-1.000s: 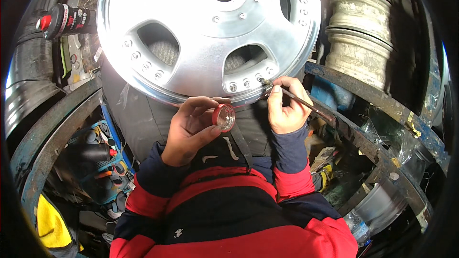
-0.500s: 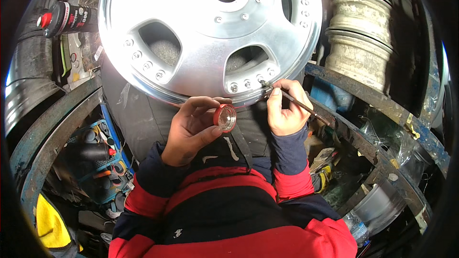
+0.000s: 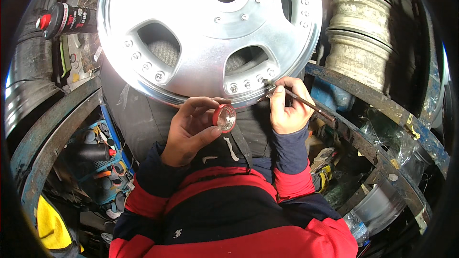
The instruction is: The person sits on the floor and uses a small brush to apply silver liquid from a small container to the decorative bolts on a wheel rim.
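Note:
A polished silver wheel rim (image 3: 201,52) lies face up across my lap, its spoke windows lined with small bolts. Between thumb and fingers, my left hand (image 3: 187,129) holds a small red-rimmed cap (image 3: 224,118), tilted so that its shiny inside shows; whether anything is in it I cannot tell. My right hand (image 3: 290,107) pinches a thin dark-handled paintbrush (image 3: 306,102) like a pen. The brush tip is at the rim's lower right, close beside a bolt (image 3: 260,79) below the spoke window.
A black bottle with a red cap (image 3: 64,20) lies at the upper left. Dull wheel rims (image 3: 361,43) are stacked at the right. Curved rusty metal bars (image 3: 368,138) flank me. A blue basket of bottles (image 3: 103,162) and a yellow cloth (image 3: 51,224) are at lower left.
My right hand has shifted slightly right with the brush, and its tip has moved a little away from the bolt. My left hand and the cap are almost unmoved.

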The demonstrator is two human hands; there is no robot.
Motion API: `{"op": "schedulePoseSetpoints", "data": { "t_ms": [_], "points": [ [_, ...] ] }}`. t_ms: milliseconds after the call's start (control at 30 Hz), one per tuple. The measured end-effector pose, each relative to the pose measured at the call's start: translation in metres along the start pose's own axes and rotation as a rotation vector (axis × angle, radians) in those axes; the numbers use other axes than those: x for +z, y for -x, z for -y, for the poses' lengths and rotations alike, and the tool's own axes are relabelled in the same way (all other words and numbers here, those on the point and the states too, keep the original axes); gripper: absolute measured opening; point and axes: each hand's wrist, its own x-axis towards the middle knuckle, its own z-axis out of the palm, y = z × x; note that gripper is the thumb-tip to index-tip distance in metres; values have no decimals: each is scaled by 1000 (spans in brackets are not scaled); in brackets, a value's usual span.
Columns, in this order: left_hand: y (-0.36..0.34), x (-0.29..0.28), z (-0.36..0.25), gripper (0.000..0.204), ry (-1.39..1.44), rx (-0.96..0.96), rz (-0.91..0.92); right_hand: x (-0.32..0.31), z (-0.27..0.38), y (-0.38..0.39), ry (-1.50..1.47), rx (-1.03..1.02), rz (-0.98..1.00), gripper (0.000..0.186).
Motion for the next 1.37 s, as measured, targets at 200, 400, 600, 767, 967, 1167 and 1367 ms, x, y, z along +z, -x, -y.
{"op": "schedulePoseSetpoints", "data": {
  "t_ms": [200, 400, 600, 767, 967, 1167, 1367],
  "points": [
    [0, -3, 3, 45, 17, 26, 37, -1, -2, 3, 1, 29, -9, 5],
    [0, -4, 4, 45, 41, 8, 32, -3, -3, 5, -10, 38, -2, 6],
    [0, -1, 2, 44, 21, 2, 21, -5, -4, 6, -30, 42, -13, 7],
    [-1, -2, 6, 44, 35, 16, 17, -3, -4, 6, -67, 43, -29, 7],
    [-1, -3, 6, 45, 38, 10, 21, -2, -3, 6, -61, 6, -7, 7],
    [-1, -3, 6, 45, 16, 1, 18, -4, -3, 9, -57, 23, -40, 7],
    [0, 0, 2, 48, 26, -22, 17, -14, 12, 23, -455, -11, 44, 6]
  ]
}}
